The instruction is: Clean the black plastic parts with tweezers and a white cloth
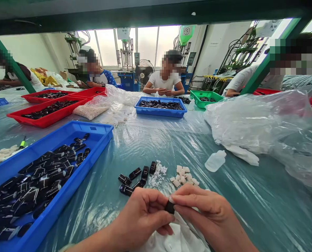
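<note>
My left hand and my right hand meet low in the view, above a white cloth. Between their fingertips is a small black plastic piece, pinched from both sides and mostly covered by the fingers. Just beyond my left hand lie several glossy black pieces. Beside them is a heap of thin white scraps. Past my right hand sits a pile of small cream-coloured square pads.
A long blue tray of glossy black pieces takes up the left. A white squeeze bottle lies at right, near a big clear plastic bag. Farther off are a red tray, another blue tray and several seated people.
</note>
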Motion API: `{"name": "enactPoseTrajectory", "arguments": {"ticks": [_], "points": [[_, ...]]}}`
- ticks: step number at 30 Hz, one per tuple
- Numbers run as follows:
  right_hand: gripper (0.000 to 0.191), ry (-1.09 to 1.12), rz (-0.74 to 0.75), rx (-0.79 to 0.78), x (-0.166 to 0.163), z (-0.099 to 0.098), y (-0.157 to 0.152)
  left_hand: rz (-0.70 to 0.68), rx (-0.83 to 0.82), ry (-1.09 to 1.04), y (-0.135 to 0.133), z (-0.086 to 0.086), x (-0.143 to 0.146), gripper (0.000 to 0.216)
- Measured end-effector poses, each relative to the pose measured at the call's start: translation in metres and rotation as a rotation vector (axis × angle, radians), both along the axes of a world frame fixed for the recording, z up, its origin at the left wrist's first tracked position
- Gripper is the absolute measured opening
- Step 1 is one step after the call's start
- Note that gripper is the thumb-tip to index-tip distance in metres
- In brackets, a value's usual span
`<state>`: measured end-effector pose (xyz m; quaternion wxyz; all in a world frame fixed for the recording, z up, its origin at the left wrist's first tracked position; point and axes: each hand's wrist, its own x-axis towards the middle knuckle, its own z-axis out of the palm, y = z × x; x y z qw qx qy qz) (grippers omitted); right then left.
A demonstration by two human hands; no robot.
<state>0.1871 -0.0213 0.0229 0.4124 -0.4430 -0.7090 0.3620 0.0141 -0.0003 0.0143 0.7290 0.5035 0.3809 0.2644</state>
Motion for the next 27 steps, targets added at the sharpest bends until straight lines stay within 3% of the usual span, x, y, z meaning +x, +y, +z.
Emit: {"name": "enactPoseTrajectory", "arguments": {"ticks": [14, 27], "points": [[0.021, -0.039, 0.047, 0.027, -0.0008, 0.0002, 0.0035, -0.024, -0.012, 0.021, 0.0008, -0.0018, -0.0019, 0.005], [0.019, -0.016, 0.047, -0.092, -0.0028, -0.0025, 0.0034, 0.002, 0.013, 0.052, 0.0014, 0.0001, -0.0006, 0.003]]}}
